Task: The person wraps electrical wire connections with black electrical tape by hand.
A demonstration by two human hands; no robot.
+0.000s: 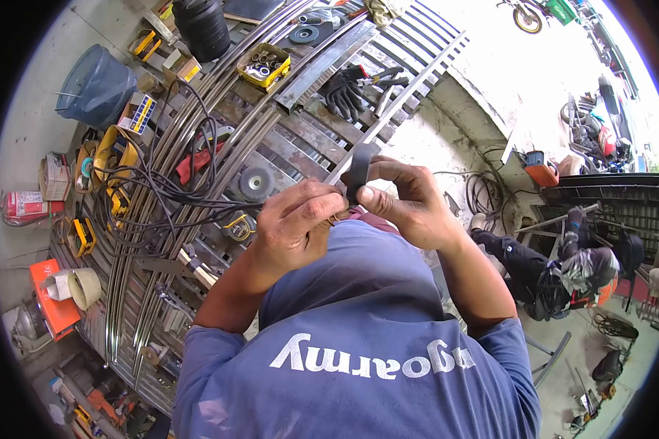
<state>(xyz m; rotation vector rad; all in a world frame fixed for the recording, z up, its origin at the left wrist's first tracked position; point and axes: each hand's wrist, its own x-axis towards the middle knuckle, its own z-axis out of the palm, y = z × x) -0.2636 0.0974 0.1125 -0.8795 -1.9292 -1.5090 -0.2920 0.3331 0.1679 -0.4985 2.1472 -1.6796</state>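
Both of my hands meet in front of my chest. A roll of black tape [359,167], seen nearly edge-on, is pinched between the thumb and fingers of my right hand [416,207]. My left hand [294,223] is closed on a black cable [227,205] that runs in from the left. Its fingertips nearly touch the roll. What lies right between the fingertips is partly hidden, with a small brownish bit showing below them.
Bent metal tubes [187,157] cross the slatted metal table [300,143]. On it are a yellow box of sockets [263,67], black gloves [344,95], a grinding disc [256,181] and a tape measure [239,226]. A blue bucket [97,88] stands left. A co-worker [549,274] crouches at right.
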